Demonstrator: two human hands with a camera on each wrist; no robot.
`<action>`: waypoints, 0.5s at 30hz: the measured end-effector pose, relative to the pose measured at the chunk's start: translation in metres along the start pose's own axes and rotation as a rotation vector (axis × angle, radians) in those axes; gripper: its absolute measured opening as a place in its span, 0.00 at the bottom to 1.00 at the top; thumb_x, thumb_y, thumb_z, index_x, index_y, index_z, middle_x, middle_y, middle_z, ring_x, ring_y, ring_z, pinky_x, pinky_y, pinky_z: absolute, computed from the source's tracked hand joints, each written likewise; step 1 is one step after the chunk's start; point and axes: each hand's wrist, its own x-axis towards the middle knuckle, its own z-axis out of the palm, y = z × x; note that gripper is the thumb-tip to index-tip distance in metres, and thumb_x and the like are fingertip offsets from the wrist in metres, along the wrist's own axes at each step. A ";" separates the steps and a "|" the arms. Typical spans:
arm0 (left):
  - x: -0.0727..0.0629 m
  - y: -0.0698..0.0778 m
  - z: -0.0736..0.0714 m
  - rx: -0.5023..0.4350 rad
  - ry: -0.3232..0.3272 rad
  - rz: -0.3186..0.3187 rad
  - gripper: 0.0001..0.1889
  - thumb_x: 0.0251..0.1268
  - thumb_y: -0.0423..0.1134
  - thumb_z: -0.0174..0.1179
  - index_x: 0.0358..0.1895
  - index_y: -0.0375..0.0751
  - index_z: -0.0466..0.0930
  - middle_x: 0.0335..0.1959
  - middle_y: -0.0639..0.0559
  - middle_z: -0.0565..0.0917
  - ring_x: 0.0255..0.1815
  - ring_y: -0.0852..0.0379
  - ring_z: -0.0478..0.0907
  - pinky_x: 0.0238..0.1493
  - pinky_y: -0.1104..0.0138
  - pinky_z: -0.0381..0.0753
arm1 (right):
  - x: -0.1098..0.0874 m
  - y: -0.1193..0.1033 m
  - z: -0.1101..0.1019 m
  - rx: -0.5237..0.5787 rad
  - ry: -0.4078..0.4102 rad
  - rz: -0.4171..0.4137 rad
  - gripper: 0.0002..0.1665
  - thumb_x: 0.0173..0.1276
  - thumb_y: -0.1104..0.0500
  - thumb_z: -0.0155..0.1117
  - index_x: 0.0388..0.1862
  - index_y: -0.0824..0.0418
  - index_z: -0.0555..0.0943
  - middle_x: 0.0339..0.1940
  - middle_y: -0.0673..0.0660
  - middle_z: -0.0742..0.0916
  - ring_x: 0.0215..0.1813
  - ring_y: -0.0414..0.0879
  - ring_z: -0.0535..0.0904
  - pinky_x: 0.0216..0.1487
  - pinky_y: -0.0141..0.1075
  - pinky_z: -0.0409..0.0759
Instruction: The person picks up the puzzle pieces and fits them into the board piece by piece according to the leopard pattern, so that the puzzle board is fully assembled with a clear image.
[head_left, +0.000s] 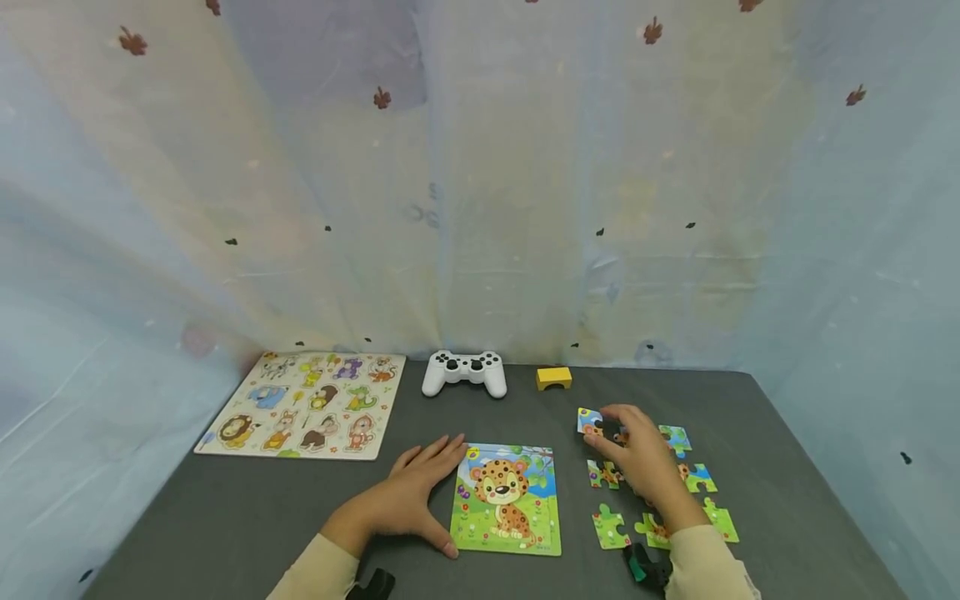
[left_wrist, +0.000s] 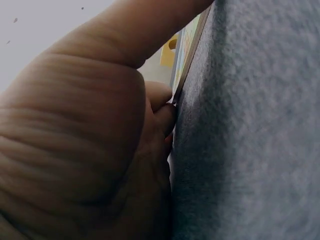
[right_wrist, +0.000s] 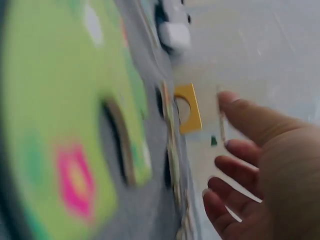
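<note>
My left hand (head_left: 412, 500) lies along the left edge of a square leopard picture board (head_left: 506, 500), fingertips at its upper left corner and thumb at the lower left. In the left wrist view, the hand's fingers (left_wrist: 159, 95) reach the board's edge low over the grey cloth. My right hand (head_left: 641, 454) pinches a jigsaw piece (head_left: 589, 419) with blue sky and a yellow sun; the right wrist view shows this piece (right_wrist: 221, 117) edge-on between thumb and index finger. Loose jigsaw pieces (head_left: 611, 527) lie below and around the right hand, which partly hides several.
A board with animal pictures (head_left: 300, 408) lies at the back left. Along the back stand a white game controller (head_left: 465, 372) and a yellow arch block (head_left: 553, 378). A patterned curtain (head_left: 510, 208) hangs behind the grey table (head_left: 262, 517).
</note>
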 end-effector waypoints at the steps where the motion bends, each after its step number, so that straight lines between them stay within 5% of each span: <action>1: 0.000 0.000 0.000 -0.002 0.003 0.004 0.74 0.43 0.71 0.84 0.91 0.49 0.49 0.91 0.54 0.46 0.90 0.48 0.39 0.81 0.37 0.34 | -0.001 -0.006 0.001 -0.002 0.004 -0.020 0.37 0.78 0.42 0.74 0.74 0.64 0.79 0.73 0.64 0.79 0.67 0.64 0.79 0.61 0.61 0.81; 9: 0.000 0.000 0.004 0.040 0.017 -0.001 0.74 0.43 0.76 0.81 0.91 0.50 0.50 0.91 0.55 0.46 0.90 0.48 0.39 0.81 0.37 0.35 | -0.005 -0.063 0.030 -0.026 -0.106 -0.098 0.31 0.74 0.44 0.78 0.68 0.60 0.84 0.67 0.56 0.83 0.70 0.60 0.77 0.65 0.62 0.77; 15: 0.003 -0.001 0.005 0.050 0.019 -0.003 0.74 0.43 0.76 0.81 0.91 0.50 0.50 0.91 0.56 0.46 0.90 0.48 0.39 0.81 0.37 0.35 | -0.011 -0.091 0.062 -0.095 -0.196 -0.146 0.29 0.74 0.43 0.78 0.63 0.61 0.86 0.60 0.54 0.84 0.60 0.54 0.79 0.58 0.56 0.81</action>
